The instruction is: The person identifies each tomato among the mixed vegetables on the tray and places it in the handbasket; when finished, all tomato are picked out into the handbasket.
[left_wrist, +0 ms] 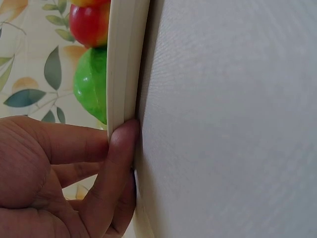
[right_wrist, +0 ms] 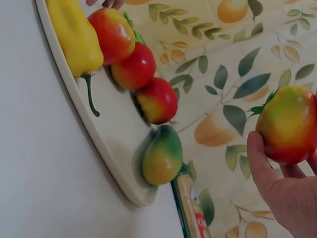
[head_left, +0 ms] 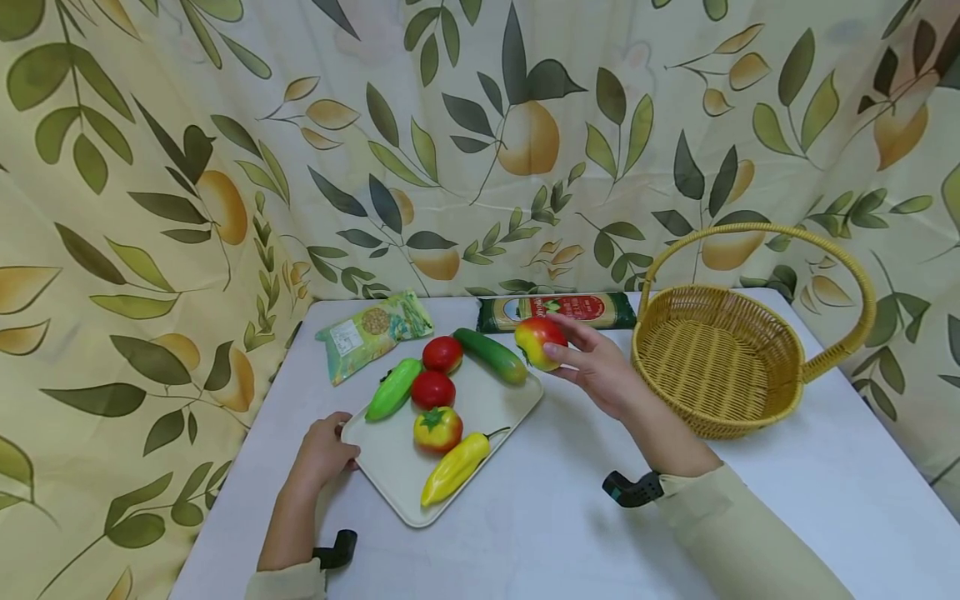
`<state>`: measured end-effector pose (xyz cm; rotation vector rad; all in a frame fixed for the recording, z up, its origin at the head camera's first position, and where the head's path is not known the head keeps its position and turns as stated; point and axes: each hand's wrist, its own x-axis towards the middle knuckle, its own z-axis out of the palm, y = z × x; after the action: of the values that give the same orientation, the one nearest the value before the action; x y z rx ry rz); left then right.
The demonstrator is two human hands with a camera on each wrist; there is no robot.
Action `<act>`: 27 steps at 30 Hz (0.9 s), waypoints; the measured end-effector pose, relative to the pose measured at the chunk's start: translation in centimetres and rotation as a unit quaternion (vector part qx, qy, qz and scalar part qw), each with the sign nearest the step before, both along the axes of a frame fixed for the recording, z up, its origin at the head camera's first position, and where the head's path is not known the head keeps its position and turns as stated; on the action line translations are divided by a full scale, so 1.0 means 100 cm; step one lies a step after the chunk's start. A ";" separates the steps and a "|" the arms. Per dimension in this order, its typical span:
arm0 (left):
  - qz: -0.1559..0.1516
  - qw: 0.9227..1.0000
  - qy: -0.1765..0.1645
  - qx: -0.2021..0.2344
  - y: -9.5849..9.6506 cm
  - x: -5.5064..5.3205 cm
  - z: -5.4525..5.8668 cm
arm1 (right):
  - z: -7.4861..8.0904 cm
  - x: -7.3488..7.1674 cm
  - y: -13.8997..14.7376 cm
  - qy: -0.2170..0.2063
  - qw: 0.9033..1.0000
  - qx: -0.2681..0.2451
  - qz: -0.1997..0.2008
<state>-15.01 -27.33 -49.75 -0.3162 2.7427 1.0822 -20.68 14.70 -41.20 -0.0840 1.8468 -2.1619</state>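
Note:
At the left edge of a cream tray (head_left: 405, 487), my left hand (head_left: 324, 450) pinches the rim; thumb and fingers lie on either side of it in the left wrist view. My right hand (head_left: 602, 371) holds a red-and-yellow tomato (head_left: 537, 340) with a green leafy top (right_wrist: 261, 106) beside the tray's far right corner. On the tray lie two red tomatoes (head_left: 433, 390), another red-and-yellow tomato (head_left: 438, 430), a yellow pepper (head_left: 457, 468), a bright green pepper-like vegetable (head_left: 395, 389) and a dark green cucumber-like vegetable (head_left: 491, 357).
A wicker basket (head_left: 720, 425) with a tall handle stands to the right of my right hand. Behind the tray lie a green-and-yellow bag (head_left: 375, 333) and a long packet (head_left: 577, 311) with a red label. A leaf-patterned cloth (head_left: 480, 217) hangs behind the white table (head_left: 540, 533).

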 end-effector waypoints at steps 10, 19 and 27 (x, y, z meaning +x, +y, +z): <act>0.005 1.000 -0.006 0.007 0.001 -0.001 0.000 | 0.006 -0.002 0.011 0.012 1.000 -0.002 -0.010; 0.001 1.000 -0.011 -0.001 0.000 -0.001 0.000 | 0.011 -0.003 0.020 0.009 1.000 0.007 -0.018; -0.001 1.000 -0.014 0.005 -0.001 -0.001 -0.001 | 0.015 -0.001 0.027 0.009 1.000 0.014 -0.021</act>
<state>-15.10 -27.47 -49.83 -0.3251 2.7130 1.0817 -20.80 17.42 -39.67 -0.0605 1.9045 -2.1701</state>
